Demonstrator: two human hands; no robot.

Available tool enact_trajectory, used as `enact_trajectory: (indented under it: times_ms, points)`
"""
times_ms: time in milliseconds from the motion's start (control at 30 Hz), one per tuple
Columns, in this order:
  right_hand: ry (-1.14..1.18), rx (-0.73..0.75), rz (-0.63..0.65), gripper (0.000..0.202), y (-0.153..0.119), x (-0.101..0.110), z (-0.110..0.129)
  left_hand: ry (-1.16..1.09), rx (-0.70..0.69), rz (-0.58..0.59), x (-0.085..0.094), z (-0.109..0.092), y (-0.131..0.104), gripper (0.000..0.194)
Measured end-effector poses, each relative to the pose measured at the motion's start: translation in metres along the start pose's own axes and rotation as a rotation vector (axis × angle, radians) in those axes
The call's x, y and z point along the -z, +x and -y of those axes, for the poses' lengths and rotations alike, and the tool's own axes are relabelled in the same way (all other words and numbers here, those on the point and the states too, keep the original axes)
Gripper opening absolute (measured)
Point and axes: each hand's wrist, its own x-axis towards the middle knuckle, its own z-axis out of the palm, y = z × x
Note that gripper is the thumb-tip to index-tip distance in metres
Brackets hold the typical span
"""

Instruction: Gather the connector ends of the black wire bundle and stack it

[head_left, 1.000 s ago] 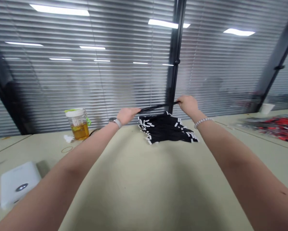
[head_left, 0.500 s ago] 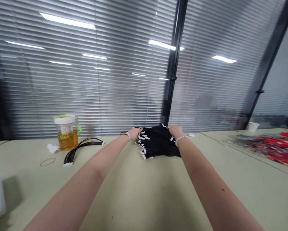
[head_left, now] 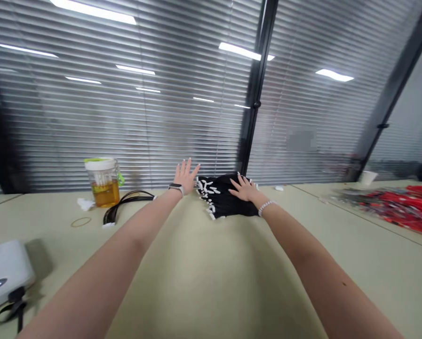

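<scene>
A pile of black cables with white connectors (head_left: 222, 194) lies at the back of the table against the window blinds. My right hand (head_left: 245, 189) rests on top of the pile, fingers spread out flat. Just left of the pile, my left hand (head_left: 186, 177) is raised with its fingers apart and nothing in them. Farther left is a smaller bundle of black cables (head_left: 126, 202), also with white ends, partly behind my left wrist.
A cup of amber drink (head_left: 105, 188) stands back left, near a crumpled tissue (head_left: 85, 204) and a rubber band (head_left: 81, 221). A white power bank (head_left: 8, 270) with a plugged cable lies front left. Red cables (head_left: 404, 209) and a paper cup (head_left: 368, 177) are at the right.
Both hands have let go of the black cable pile's sides. My left hand has lifted off to the left with fingers spread; my right hand has moved inward onto the top. The view has tilted down slightly.
</scene>
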Motion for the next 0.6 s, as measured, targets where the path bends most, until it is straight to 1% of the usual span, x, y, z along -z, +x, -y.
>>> enact_trajectory:
  times_ms: [67,167,267,333,367,433,467,533,600]
  points:
    - [0.005,-0.013,-0.001,0.037,-0.003,-0.004,0.006,0.045,-0.017,-0.018,0.012,0.015,-0.010,0.079]
    - [0.004,-0.027,-0.032,0.036,-0.002,-0.008,0.013,0.102,-0.077,-0.031,0.034,0.036,-0.023,0.078]
    - [-0.015,-0.049,-0.085,0.036,-0.005,-0.013,0.019,0.132,-0.116,-0.038,0.058,0.054,-0.036,0.076]
    - [-0.027,-0.065,-0.128,0.036,-0.011,-0.016,0.023,0.149,-0.109,-0.044,0.077,0.063,-0.046,0.077]
    - [-0.029,-0.075,-0.148,0.036,-0.015,-0.017,0.024,0.161,-0.105,-0.052,0.089,0.066,-0.052,0.079]
    - [-0.020,-0.090,-0.177,0.037,-0.024,-0.017,0.024,0.187,-0.140,-0.138,0.115,0.068,-0.068,0.079]
    - [-0.008,-0.093,-0.183,0.037,-0.027,-0.016,0.023,0.197,-0.135,-0.186,0.130,0.066,-0.079,0.079]
    - [0.028,-0.107,-0.183,0.033,-0.029,-0.017,0.020,0.216,-0.107,-0.255,0.159,0.062,-0.106,0.074]
    - [0.070,-0.144,-0.173,0.034,-0.026,-0.021,0.016,0.249,-0.062,-0.264,0.185,0.057,-0.140,0.077]
